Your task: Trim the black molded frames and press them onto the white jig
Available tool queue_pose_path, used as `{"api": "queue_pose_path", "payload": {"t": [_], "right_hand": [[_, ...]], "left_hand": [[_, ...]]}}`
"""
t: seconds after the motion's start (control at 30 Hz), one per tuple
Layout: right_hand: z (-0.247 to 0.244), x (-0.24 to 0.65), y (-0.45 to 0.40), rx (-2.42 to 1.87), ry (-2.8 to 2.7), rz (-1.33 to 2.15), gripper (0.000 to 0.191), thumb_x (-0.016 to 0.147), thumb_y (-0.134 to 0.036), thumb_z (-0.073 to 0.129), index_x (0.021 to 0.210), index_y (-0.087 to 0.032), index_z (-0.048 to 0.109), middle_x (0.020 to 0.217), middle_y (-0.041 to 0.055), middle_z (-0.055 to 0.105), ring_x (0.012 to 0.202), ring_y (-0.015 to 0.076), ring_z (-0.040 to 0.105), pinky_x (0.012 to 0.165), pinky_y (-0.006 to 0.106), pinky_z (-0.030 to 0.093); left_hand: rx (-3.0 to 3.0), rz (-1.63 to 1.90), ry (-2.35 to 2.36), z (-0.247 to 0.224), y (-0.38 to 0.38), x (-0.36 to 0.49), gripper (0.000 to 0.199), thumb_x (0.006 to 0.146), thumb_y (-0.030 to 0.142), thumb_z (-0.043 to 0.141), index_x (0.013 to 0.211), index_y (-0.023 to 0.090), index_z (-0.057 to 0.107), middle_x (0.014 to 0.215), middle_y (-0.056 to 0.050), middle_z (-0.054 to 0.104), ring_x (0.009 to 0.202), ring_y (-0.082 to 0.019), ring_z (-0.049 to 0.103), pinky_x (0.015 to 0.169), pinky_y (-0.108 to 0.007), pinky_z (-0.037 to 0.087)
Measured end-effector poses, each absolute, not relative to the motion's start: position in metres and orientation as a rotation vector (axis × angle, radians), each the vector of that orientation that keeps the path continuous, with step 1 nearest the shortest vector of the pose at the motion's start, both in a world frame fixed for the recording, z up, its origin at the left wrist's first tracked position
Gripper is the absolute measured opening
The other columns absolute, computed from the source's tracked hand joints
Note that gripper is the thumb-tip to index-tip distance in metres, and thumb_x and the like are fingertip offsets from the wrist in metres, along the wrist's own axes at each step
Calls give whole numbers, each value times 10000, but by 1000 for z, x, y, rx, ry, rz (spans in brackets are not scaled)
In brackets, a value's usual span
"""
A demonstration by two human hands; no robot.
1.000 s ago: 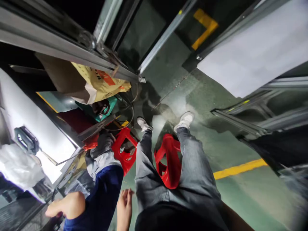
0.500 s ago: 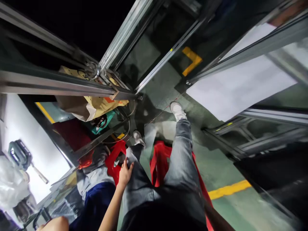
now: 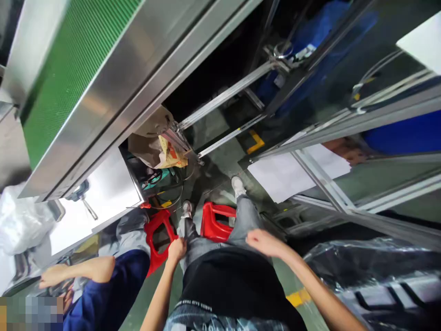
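Observation:
I look down along my own body at grey trousers and white shoes (image 3: 237,185) on a green floor. My left hand (image 3: 176,250) rests with curled fingers on my left thigh, close to the edge of a red plastic stool (image 3: 155,239). My right hand (image 3: 263,242) lies on my right thigh, fingers loosely bent, holding nothing. A second red stool (image 3: 215,221) stands between my legs.
A co-worker in a blue top (image 3: 103,294) sits at my left, forearm (image 3: 77,272) toward a white worktable (image 3: 103,197). A steel conveyor frame with a green belt (image 3: 72,59) runs overhead-left. White sheets (image 3: 292,172), metal rails and plastic-wrapped goods (image 3: 372,271) lie right.
The view has tilted up and pulled back, bringing the green belt into sight. My right hand has come into view onto my thigh; my left hand stays by the left stool.

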State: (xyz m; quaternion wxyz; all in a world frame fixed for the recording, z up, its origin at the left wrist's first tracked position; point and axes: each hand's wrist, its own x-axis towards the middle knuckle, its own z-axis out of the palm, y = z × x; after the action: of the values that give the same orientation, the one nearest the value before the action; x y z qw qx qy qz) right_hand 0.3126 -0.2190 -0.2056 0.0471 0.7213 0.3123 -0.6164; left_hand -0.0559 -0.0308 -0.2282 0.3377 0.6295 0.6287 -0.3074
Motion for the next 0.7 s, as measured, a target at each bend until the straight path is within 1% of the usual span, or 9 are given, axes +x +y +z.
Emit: {"api": "queue_pose_path", "payload": {"t": [0.03, 0.07, 0.13, 0.23, 0.33, 0.4, 0.5, 0.6, 0.7], "right_hand": [[-198, 309, -227, 2173, 979, -1880, 328, 1022, -392, 660, 753, -206, 687, 852, 51, 741, 871, 228, 733, 805, 271, 532], [-195, 306, -234, 2181, 982, -1831, 370, 1045, -453, 632, 768, -214, 690, 840, 54, 737, 851, 237, 735, 798, 285, 538], [-210, 306, -242, 2279, 917, -1604, 442, 1123, -519, 459, 913, -220, 708, 994, 109, 756, 972, 301, 748, 870, 364, 556], [-266, 312, -234, 2386, 773, -1326, 572, 1156, -588, 263, 1109, -183, 663, 1191, 207, 722, 1177, 385, 710, 965, 471, 552], [-320, 311, -222, 2418, 743, -1237, 669, 1125, -714, 240, 1169, -160, 612, 1179, 234, 711, 1206, 425, 691, 988, 520, 542], [-341, 302, -223, 2432, 820, -1215, 635, 1112, -734, 271, 1125, -190, 598, 1169, 212, 710, 1191, 427, 689, 976, 523, 534], [-349, 287, -238, 2470, 1001, -1213, 496, 1113, -637, 298, 946, -236, 537, 1067, 145, 709, 1109, 375, 699, 937, 475, 519], [-337, 278, -259, 2562, 1185, -1194, 397, 1054, -526, 244, 816, -248, 399, 909, 105, 658, 980, 318, 677, 913, 446, 489], [-321, 274, -282, 2622, 1338, -1262, 433, 948, -621, 192, 746, -251, 291, 754, 87, 581, 803, 284, 617, 835, 431, 478]], "left_hand": [[1618, -786, 1666, -223, -40, -67, 286, 968, 284, 597, 692, 210, 588, 791, -133, 726, 950, -332, 772, 935, -404, 572], [1597, -745, 1692, -221, -49, -80, 282, 981, 288, 552, 707, 223, 569, 803, -133, 734, 946, -325, 773, 912, -386, 572], [1560, -622, 1741, -232, -64, -104, 326, 1029, 346, 450, 730, 244, 526, 819, -106, 742, 925, -289, 767, 872, -334, 561], [1533, -410, 1793, -276, -76, -132, 396, 1036, 479, 394, 713, 260, 466, 767, -59, 701, 865, -263, 731, 818, -300, 517], [1498, -249, 1854, -321, -83, -152, 489, 987, 626, 392, 684, 259, 500, 697, -55, 644, 814, -288, 690, 756, -326, 458], [1473, -138, 1894, -341, -91, -160, 550, 973, 699, 360, 702, 253, 533, 709, -51, 630, 830, -288, 672, 744, -325, 434], [1461, 46, 1911, -356, -106, -166, 556, 989, 712, 295, 746, 247, 480, 758, -22, 599, 852, -242, 630, 755, -291, 437], [1445, 152, 1953, -357, -118, -169, 497, 1035, 647, 253, 760, 252, 377, 751, -2, 550, 826, -207, 592, 741, -269, 441], [1379, 124, 2039, -345, -129, -176, 422, 1091, 494, 312, 753, 249, 374, 738, 1, 571, 809, -196, 625, 738, -265, 463]]}}
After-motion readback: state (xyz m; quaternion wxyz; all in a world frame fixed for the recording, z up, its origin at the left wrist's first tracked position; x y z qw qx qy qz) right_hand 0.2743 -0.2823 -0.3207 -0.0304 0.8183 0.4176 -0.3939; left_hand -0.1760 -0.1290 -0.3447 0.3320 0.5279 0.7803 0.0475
